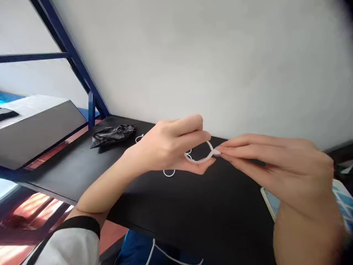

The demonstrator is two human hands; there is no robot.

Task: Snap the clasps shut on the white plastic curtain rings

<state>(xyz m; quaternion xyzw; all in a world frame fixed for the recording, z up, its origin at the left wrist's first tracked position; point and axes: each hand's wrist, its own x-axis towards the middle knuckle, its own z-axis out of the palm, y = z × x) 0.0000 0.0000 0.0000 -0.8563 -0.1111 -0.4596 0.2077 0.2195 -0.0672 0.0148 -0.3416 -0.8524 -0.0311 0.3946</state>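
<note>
1. Head view, only one angle here. The left hand (171, 147) is up over the black table (193, 213), fingers curled in with the thumb underneath, pinching one end of a thin white strip (202, 159).
2. The right hand (278, 165) comes in from the right, a bit blurry. Its fingers are stretched out almost straight, with the tips pressed together on the other end of that strip.
3. So the strip sits between the two hands, bent into a shallow curve and held just above the tabletop, not lying on it.
4. On the table under and behind the left hand there are a few small white loops. The clearest one (169, 173) is just below the wrist, and another (139, 138) peeks out near the bag.
5. A crumpled black bag (114, 134) lies at the far left of the table, well apart from the hands.
6. On the right, partly hidden by the right arm, there's a flat thing with a blue pattern (342, 198). Can't tell what it is.
7. Behind it all is a plain white wall (220, 55), with a blue metal frame (77, 62) on the left.
</note>
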